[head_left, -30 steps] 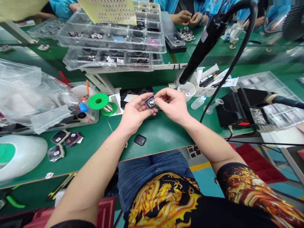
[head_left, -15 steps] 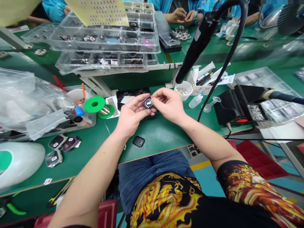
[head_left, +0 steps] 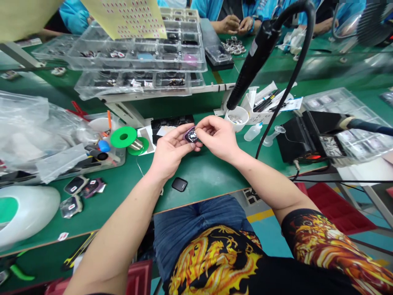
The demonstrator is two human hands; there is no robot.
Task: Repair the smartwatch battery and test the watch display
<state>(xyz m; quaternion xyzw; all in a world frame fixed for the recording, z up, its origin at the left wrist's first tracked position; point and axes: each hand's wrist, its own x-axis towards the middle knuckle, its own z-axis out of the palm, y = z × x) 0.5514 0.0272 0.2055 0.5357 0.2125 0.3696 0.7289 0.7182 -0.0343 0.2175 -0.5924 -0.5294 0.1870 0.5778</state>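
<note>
In the head view a small purple watch case with a dark, white-marked face is held up over the green table. My left hand grips its left side between thumb and fingers. At its right edge my right hand pinches with thumb and forefinger, the fingertips partly hidden. A flat black square piece lies on the table below my hands. Behind my left hand sits a black tray.
Left: green solder spool, plastic bags, several watch cases. Right: white cup of small parts, small bottle, black soldering station. A black hose nozzle hangs above the cup. Co-workers' hands show beyond.
The whole view has shifted slightly. Both hands stay around the watch case in nearly the same pose, with its face turned very slightly.
</note>
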